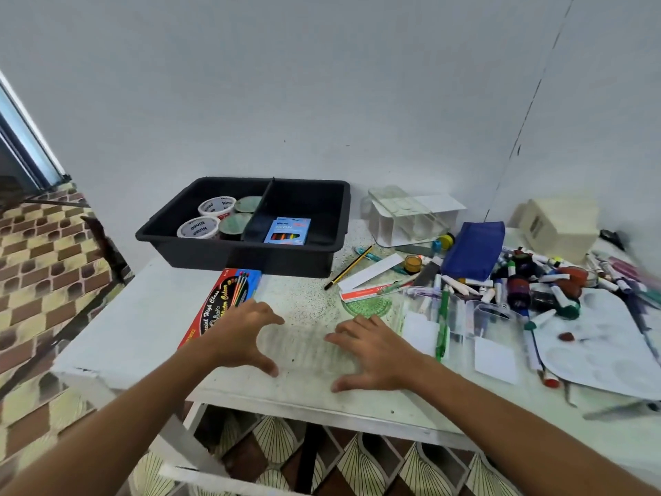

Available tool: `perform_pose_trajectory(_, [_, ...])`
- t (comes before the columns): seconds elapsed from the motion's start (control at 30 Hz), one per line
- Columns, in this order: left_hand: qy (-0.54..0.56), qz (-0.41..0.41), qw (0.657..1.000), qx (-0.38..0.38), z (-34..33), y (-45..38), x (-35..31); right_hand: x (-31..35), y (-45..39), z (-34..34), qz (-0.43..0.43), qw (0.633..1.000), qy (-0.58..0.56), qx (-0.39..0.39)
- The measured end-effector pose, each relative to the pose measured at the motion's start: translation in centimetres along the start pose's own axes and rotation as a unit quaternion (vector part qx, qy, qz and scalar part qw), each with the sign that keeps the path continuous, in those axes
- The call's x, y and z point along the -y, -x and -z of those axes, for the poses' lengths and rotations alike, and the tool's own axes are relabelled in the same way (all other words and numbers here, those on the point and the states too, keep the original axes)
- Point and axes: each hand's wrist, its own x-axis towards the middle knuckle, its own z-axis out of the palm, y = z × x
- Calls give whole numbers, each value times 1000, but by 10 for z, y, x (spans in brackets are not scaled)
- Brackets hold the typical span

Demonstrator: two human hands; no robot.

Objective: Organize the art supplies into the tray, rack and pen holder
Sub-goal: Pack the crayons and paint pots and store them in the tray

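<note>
**Head view: both my hands spread over the table, holding nothing**

Head camera looks down on a white table [143, 316] against a pale wall. Farthest left lies a red and blue box of coloured pencils [229, 302], slanted, its near end hidden under my left hand [238, 338]. That hand has its fingers spread and slightly bent, thumb stretched toward the middle, gripping nothing. Behind it stands the black tray [250, 252], split by a divider: four paint tubs [214, 220] fill its left compartment, and a blue neon pencil pack [288, 230] lies in the right one. My right hand [375, 352] mirrors the left, fingers splayed and empty, just beside a green protractor [368, 306]. Beyond it a yellow-and-black pencil [348, 268] and white rulers [372, 277] lie loose. A clear rack [404, 220] sits near the wall, tipped over. Right of that, a blue pouch [472, 250] leans on a heap of markers and paint tubes [529, 284], with a white palette [608, 352] at the table's right edge.
</note>
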Motion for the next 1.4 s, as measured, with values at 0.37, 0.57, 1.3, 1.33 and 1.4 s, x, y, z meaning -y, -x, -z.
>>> perform_pose_trajectory(0.37, [13, -37, 999, -20, 13, -18, -12, 2, 2, 17, -28, 998, -17, -58])
perform_pose_trajectory(0.57, [24, -120, 987, -105, 21, -59, -77, -44, 36, 37, -101, 980, -79, -153])
perform_pose_trajectory(1.3, [95, -141, 978, -124, 12, -214, -259, -212, 112, 84, -142, 990, -3, 12])
perform_pose_trajectory(1.33, [100, -132, 979, -118, 11, -215, -259, -214, 111, 84, -137, 990, -1, 13])
perform_pose_trajectory(1.4, [107, -118, 980, -118, 11, -215, -260, -217, 110, 83, -125, 992, 2, 8])
